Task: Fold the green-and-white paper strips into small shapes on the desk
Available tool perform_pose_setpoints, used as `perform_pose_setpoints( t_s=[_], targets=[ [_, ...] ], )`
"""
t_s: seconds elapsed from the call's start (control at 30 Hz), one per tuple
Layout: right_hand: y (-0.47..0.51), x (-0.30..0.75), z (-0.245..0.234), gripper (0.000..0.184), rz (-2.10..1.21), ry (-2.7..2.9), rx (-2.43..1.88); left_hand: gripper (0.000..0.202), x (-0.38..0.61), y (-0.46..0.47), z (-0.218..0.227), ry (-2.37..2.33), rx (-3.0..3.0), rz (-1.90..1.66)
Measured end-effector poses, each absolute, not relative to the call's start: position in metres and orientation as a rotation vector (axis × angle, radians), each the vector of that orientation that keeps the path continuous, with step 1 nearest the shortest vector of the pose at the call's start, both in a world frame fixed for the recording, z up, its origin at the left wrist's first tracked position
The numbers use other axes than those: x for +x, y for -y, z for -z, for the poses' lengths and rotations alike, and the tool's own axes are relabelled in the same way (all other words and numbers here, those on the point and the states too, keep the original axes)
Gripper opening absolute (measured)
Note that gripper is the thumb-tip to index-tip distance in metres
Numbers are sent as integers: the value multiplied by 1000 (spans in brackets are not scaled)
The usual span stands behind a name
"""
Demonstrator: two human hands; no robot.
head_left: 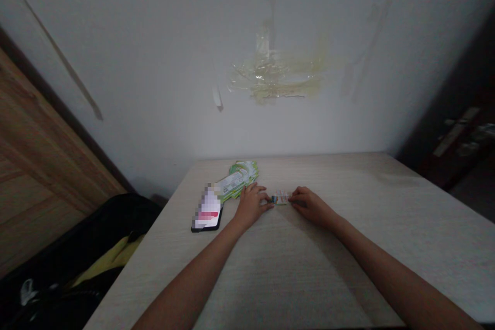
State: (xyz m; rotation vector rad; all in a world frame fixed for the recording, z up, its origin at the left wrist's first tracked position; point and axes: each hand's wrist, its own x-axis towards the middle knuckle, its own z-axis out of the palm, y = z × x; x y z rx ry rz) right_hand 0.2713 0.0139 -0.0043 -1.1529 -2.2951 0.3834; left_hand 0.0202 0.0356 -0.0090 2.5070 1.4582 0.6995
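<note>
You have the small printed slip (281, 197) between your 2 hands, low over the pale table (371, 201) or resting on it; the head view does not settle which. Your left hand (252, 203) has its thumb and forefinger closing at the slip's left end, with the other fingers loosely fanned toward the green-and-white stack (237, 181). Your right hand (305, 202) seems to pinch the right end between thumb and fingertip, the remaining fingers curled in. The slip looks like thin paper or light film, so expect it to weigh next to nothing, flex easily, and crease or tear if you pull hard; a glossy face could slide under dry fingers. Its 2 short ends are the best places to take hold, leaving the printed middle uncovered. That middle shows a dark bluish patch at the left and faint reddish lines, too small to read. The stack beside your left hand carries print as well, none of it legible. On the phone (211, 219), left of your left hand, a red bar shows on a pale screen, partly pixelated; you can make out no brand.
</note>
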Motion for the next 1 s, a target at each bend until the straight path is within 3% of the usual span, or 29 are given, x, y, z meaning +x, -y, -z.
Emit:
perform_pose_setpoints(
  t_s=[0.4, 0.7, 1.0],
  targets=[
    [-16, 272, 6, 21, -375, 2308, -1179, 10, 23, -33, 8, -1331, 2758, -733],
    [-14, 266, 0, 24, -58, 2502, -1231, 11, 26, -33, 6, -1292, 2869, -689],
    [-11, 264, -3, 23, 25, 2507, -1250, 10, 27, -36, 13, -1272, 2933, -763]
  ],
)
